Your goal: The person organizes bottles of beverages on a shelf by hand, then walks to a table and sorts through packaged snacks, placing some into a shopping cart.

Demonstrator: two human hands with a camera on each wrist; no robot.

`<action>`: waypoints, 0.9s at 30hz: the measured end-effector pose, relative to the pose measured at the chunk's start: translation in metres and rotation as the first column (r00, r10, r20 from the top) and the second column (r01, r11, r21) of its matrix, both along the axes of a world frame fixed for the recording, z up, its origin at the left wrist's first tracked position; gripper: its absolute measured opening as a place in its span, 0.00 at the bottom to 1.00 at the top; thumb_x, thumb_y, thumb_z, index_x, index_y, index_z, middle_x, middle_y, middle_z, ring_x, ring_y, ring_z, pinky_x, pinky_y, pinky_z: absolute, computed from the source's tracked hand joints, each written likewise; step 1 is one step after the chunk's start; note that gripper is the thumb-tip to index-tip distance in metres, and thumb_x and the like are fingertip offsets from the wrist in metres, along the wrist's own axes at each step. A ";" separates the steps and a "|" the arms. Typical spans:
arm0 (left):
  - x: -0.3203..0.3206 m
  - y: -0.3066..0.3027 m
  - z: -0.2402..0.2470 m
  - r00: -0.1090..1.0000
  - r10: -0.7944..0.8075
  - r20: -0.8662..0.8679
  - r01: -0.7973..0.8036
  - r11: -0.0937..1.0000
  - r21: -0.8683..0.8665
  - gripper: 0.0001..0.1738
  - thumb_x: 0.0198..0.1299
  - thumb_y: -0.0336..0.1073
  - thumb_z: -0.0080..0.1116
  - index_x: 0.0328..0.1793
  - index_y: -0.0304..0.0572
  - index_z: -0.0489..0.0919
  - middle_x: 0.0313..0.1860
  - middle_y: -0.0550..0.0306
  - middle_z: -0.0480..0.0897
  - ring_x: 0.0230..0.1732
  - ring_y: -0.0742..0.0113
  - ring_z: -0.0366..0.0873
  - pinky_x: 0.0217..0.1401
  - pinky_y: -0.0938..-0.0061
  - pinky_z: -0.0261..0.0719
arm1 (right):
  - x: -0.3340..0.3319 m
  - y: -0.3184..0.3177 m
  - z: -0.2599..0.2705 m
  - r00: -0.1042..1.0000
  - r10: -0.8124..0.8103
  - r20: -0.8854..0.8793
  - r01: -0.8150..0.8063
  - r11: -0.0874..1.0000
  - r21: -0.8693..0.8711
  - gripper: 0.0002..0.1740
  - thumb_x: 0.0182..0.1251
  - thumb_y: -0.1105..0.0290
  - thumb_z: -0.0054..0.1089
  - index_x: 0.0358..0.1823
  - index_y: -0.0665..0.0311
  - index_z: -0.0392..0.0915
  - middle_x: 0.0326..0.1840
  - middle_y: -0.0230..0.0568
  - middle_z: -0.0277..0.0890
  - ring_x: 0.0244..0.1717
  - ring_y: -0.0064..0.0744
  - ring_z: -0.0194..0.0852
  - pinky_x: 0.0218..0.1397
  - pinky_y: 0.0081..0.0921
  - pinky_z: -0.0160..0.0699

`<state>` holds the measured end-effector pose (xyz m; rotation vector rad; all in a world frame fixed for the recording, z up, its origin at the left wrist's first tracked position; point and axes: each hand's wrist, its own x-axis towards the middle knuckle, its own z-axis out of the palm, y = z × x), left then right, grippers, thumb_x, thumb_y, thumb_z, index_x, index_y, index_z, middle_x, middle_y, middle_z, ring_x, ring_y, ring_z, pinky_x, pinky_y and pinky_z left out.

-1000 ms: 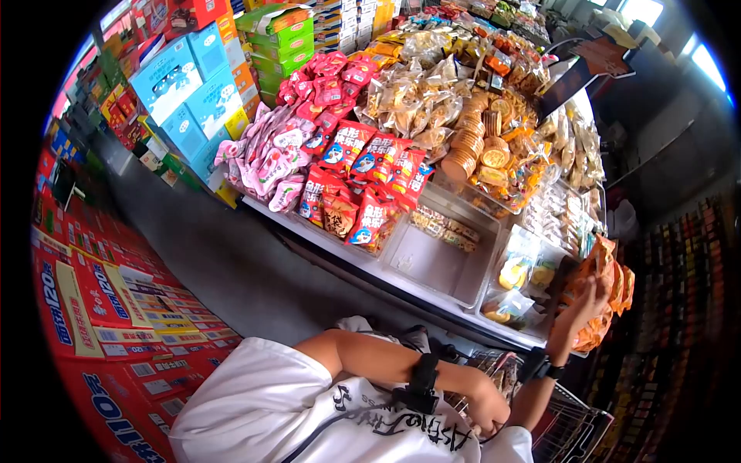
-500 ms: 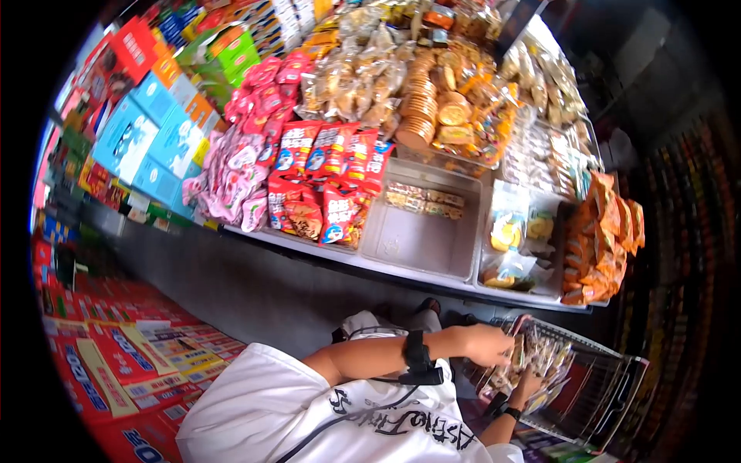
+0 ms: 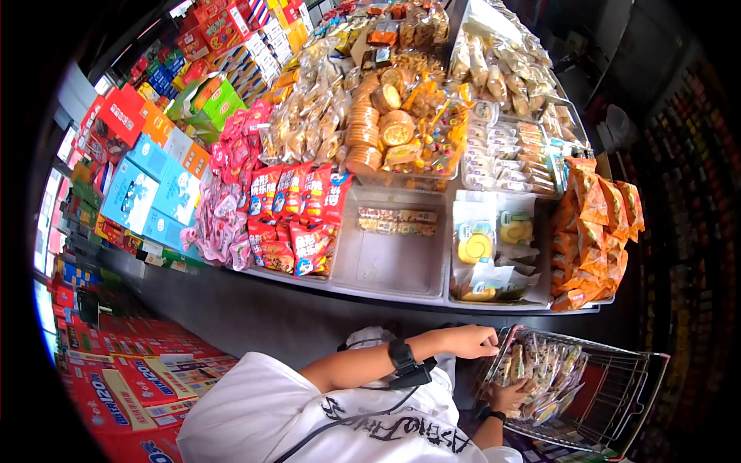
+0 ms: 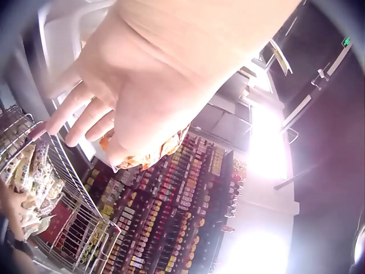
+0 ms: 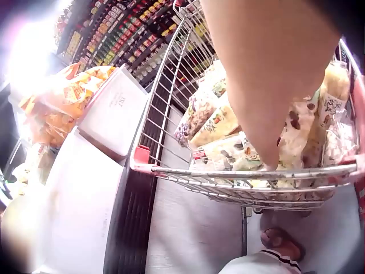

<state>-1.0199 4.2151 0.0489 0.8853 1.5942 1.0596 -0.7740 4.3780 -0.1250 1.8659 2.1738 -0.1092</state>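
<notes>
My left hand (image 3: 469,341) hangs beside the near corner of the wire shopping cart (image 3: 610,343). In the left wrist view the fingers of the left hand (image 4: 131,97) are loosely bent, one tip close to the cart's edge; whether it touches is unclear. Inside the cart, my right hand (image 3: 511,397) rests with extended fingers on a heap of clear-wrapped snack packages (image 3: 540,363). In the right wrist view, the right hand (image 5: 259,85) reaches down among the speckled packages (image 5: 219,128), its fingertips mostly hidden.
Beyond the cart, a display holds orange snack bags (image 3: 590,231), wrapped yellow pastries (image 3: 477,248), a tray with a few bars (image 3: 397,262), and red snack bags (image 3: 297,247). Stacked red boxes (image 3: 147,386) stand at the left; shelves of bottles (image 4: 165,217) rise behind the cart.
My right hand has come down from the orange bags into the cart, onto the packages. My left hand has risen to the cart's corner. The head view has swung, bringing the cart further into sight.
</notes>
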 end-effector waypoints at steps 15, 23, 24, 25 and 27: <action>-0.033 0.061 -0.027 0.961 0.028 0.276 -0.025 1.000 -0.014 0.16 0.70 0.37 0.54 0.57 0.34 0.73 0.46 0.54 0.82 0.44 0.70 0.80 0.49 0.73 0.78 | 0.023 0.042 -0.042 0.941 0.089 -0.327 -0.132 0.985 -0.112 0.58 0.41 0.47 0.72 0.71 0.69 0.56 0.57 0.58 0.75 0.51 0.58 0.77 0.52 0.50 0.75; -0.042 0.093 0.002 0.952 0.136 0.273 -0.063 0.964 -0.258 0.20 0.72 0.45 0.50 0.61 0.39 0.73 0.54 0.53 0.81 0.50 0.67 0.81 0.56 0.73 0.74 | 0.023 0.070 -0.012 0.863 -0.275 -0.424 0.048 0.880 -0.472 0.38 0.44 0.44 0.65 0.51 0.67 0.79 0.43 0.55 0.81 0.47 0.54 0.80 0.51 0.46 0.76; -0.041 0.093 0.000 0.954 0.132 0.270 -0.058 0.963 -0.263 0.21 0.72 0.46 0.50 0.61 0.39 0.73 0.55 0.53 0.81 0.51 0.66 0.81 0.56 0.73 0.74 | 0.025 0.073 -0.012 0.837 -0.293 -0.463 0.027 0.867 -0.498 0.38 0.44 0.43 0.65 0.50 0.67 0.79 0.42 0.55 0.82 0.46 0.53 0.81 0.51 0.46 0.76; -0.041 0.093 -0.002 0.952 0.135 0.274 -0.056 0.959 -0.277 0.21 0.72 0.46 0.50 0.61 0.39 0.73 0.55 0.53 0.81 0.51 0.66 0.81 0.56 0.73 0.74 | 0.025 0.074 -0.013 0.809 -0.309 -0.501 0.002 0.853 -0.522 0.38 0.45 0.43 0.65 0.49 0.67 0.80 0.42 0.54 0.82 0.46 0.52 0.81 0.51 0.46 0.76; -0.041 0.092 -0.008 0.948 0.155 0.277 -0.067 0.951 -0.301 0.21 0.72 0.46 0.50 0.61 0.39 0.73 0.55 0.53 0.81 0.51 0.66 0.81 0.56 0.73 0.74 | 0.027 0.079 -0.012 0.847 -0.285 -0.449 -0.058 0.791 -0.609 0.51 0.41 0.33 0.67 0.59 0.69 0.74 0.60 0.62 0.71 0.60 0.57 0.72 0.63 0.45 0.70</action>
